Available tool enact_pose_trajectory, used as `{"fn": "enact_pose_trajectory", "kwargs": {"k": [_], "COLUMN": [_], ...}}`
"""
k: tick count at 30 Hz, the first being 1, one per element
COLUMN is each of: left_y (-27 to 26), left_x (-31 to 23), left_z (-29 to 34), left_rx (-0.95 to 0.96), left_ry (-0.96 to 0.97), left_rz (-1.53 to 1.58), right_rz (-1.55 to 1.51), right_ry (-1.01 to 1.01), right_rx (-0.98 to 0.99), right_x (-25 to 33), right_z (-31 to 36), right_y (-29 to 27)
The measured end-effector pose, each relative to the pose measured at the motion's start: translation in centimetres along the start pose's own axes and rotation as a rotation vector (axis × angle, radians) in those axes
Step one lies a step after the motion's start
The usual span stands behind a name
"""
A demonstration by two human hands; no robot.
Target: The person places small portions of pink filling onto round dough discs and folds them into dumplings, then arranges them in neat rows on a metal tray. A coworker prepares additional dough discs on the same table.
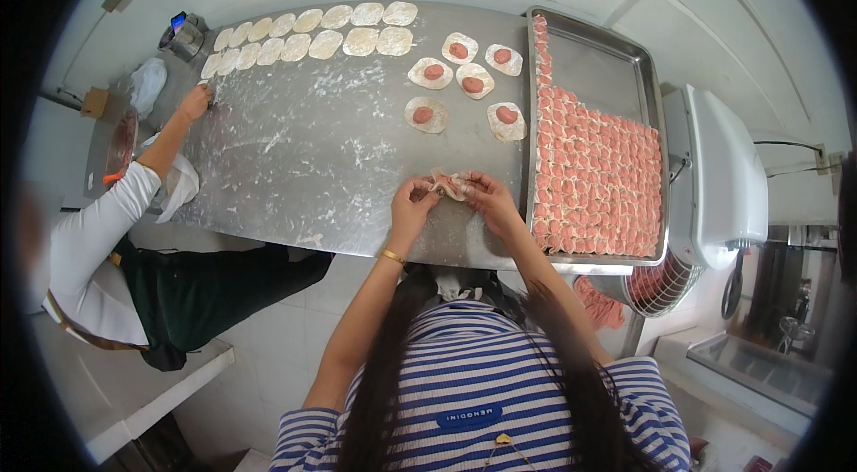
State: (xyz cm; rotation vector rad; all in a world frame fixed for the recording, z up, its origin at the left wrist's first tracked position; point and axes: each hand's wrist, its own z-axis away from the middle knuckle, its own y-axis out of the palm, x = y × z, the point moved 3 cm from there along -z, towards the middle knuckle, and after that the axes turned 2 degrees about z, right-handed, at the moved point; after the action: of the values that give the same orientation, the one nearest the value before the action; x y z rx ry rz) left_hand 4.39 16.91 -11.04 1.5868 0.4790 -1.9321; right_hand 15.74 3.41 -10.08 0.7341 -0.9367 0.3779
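Over the near edge of the steel table, my left hand [414,206] and my right hand [491,200] pinch a dumpling [450,185] between them. Its thin dough wrapper is gathered and folded, with a little pink filling showing. Beyond my hands, several flat wrappers [426,115] lie apart from each other, each with a lump of pink meat filling [506,115] on it. To the right, a metal tray [596,70] holds tightly packed rows of open-topped dumplings [596,182], pink in the middle. Its far right part shows bare metal.
Two rows of plain wrappers [324,44] lie along the far side of the floured table [303,146]. At the left, a co-worker's hand [197,100] touches the end of a row. A white machine [721,177] with a wire guard stands right of the tray.
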Motion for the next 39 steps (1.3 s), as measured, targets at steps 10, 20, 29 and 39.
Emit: {"fn": "enact_pose_trajectory", "kwargs": {"k": [10,20,29,39], "left_y": [-1.0,-0.2,0.5,-0.6], "left_x": [-0.9,-2.8,-3.7,-3.2], "left_z": [2.4,2.1,2.2,2.5], "left_rx": [0.085,0.111,0.222,0.236], "left_ry": [0.019,0.343,0.307,0.133], "left_rz": [-0.053,-0.5,-0.558,-0.53], "right_rz": [0.516,1.149,1.031,1.105], "right_ry": [-0.157,-0.372,-0.453,-0.487], "right_rx": [0.048,-0.147,0.013,0.017], "right_x": [0.4,-0.1,1.5,1.8], "right_z": [2.2,1.4,2.4,2.6], "right_y": [0.7,0.9,2.0,2.3]}}
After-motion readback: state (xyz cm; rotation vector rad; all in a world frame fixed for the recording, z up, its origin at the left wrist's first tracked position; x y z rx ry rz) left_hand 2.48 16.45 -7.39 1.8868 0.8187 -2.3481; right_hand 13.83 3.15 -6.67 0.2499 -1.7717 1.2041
